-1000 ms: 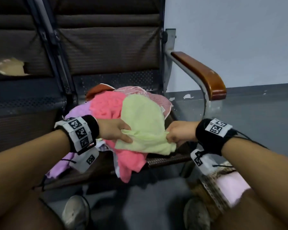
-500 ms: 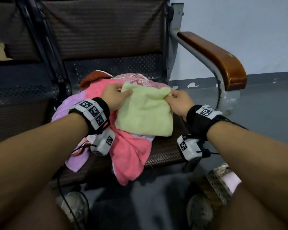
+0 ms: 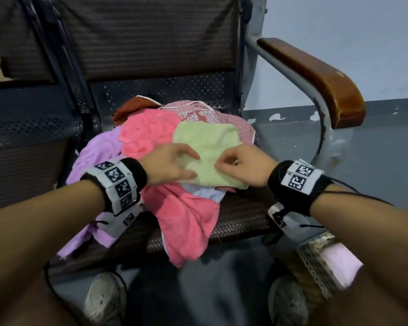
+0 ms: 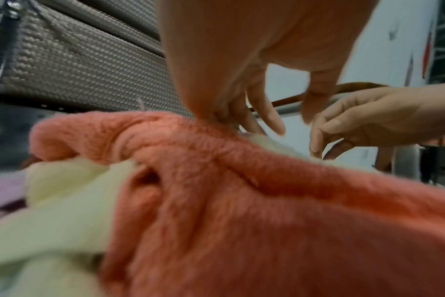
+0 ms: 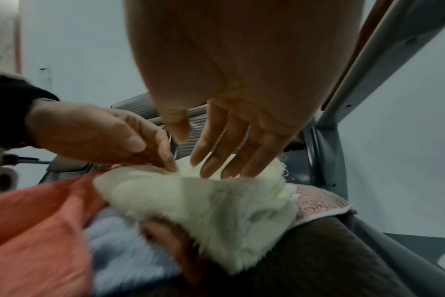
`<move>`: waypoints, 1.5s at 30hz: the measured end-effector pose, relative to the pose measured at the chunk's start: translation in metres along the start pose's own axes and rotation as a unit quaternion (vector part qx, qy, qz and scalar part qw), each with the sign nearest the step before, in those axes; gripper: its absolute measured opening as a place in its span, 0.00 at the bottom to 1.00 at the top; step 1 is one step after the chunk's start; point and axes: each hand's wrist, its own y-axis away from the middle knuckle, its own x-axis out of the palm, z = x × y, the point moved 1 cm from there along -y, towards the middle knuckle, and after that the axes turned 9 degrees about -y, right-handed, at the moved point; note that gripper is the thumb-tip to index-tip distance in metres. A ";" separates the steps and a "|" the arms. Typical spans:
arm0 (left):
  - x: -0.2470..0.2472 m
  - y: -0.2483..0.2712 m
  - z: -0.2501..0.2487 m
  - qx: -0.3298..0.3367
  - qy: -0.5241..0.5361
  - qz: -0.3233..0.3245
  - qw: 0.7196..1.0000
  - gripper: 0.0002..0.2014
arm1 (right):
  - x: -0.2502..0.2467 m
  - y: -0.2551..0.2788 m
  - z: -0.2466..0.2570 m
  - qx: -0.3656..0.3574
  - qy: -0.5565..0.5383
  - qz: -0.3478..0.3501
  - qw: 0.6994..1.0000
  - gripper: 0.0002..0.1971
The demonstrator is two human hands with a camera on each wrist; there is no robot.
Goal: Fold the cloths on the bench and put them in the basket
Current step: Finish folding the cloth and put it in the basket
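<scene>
A pale green cloth (image 3: 210, 140) lies flat on top of a heap of cloths on the bench seat (image 3: 243, 222). My left hand (image 3: 189, 164) rests on its near left part, fingers stretched out and thumb spread. Just to the right, my right hand (image 3: 224, 162) touches the same cloth with its fingertips. In the right wrist view the right hand (image 5: 203, 148) presses the green cloth (image 5: 216, 201) with straight spread fingers. Under it lie a coral pink cloth (image 3: 181, 220), a lilac cloth (image 3: 97, 154), a patterned pink cloth (image 3: 210, 116) and a rust cloth (image 3: 132, 109).
A woven basket (image 3: 313, 260) holding a folded pale pink cloth (image 3: 339, 260) stands on the floor at the lower right, by my right forearm. The wooden armrest (image 3: 316, 76) curves along the seat's right side. My shoes (image 3: 104, 300) show below the seat edge.
Both hands carried the green cloth's near edge over to the far edge, let go of the corners, and came back toward me onto the middle of the folded cloth.
</scene>
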 end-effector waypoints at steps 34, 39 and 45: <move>-0.002 0.011 -0.015 -0.316 0.069 0.141 0.936 0.47 | -0.001 0.012 -0.022 0.137 -0.062 -0.010 0.989 0.17; -0.001 0.000 -0.025 -0.272 0.077 0.035 0.958 0.24 | -0.003 0.012 -0.018 0.153 -0.029 0.024 0.988 0.11; 0.000 -0.005 -0.053 -0.222 0.332 -0.151 0.904 0.17 | -0.012 0.022 -0.014 0.163 -0.068 0.085 0.981 0.11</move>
